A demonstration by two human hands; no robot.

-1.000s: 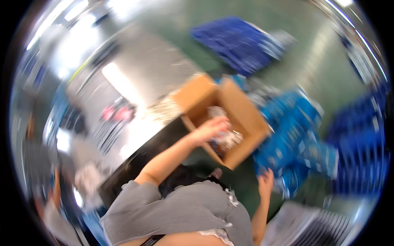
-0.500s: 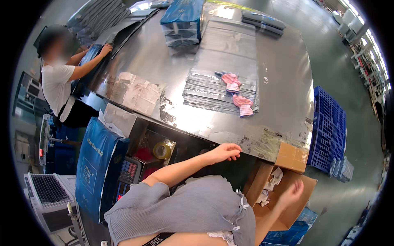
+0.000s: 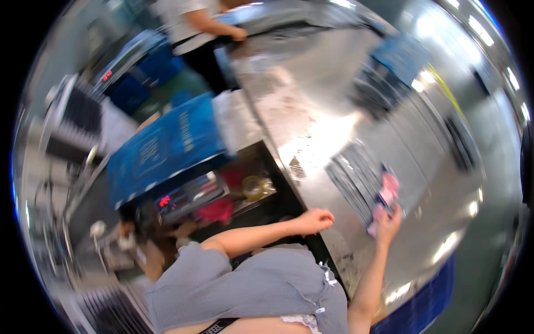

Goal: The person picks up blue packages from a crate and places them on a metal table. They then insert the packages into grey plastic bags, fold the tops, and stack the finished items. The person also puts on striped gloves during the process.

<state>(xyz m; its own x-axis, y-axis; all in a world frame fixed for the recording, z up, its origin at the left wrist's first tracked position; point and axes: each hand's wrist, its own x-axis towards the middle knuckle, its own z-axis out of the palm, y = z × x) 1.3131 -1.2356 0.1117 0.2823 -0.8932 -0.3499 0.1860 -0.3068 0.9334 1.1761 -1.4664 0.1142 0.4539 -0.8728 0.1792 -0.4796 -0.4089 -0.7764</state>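
My right hand (image 3: 387,224) is at the near glove (image 3: 376,214) of a pink-striped pair on the metal table, its fingers closed on the cloth. The other pink glove (image 3: 390,183) lies just beyond, touching it. Both rest on a stack of grey plastic bags (image 3: 400,150). My left hand (image 3: 314,221) hovers over the table's near edge, its fingers curled in with nothing visible in them. Motion blurs the picture.
A blue-topped pack (image 3: 397,58) stands farther back on the table (image 3: 311,111). Left of me are a large blue bag (image 3: 172,145), a scale with red digits (image 3: 186,197) and a tape roll (image 3: 253,187). A co-worker (image 3: 194,28) stands at the far left. A blue pallet (image 3: 420,298) is low right.
My view has swung round, so the table appears turned. My right hand has left the space over the open cardboard box and taken hold of the near glove. My left hand stays near the table edge.
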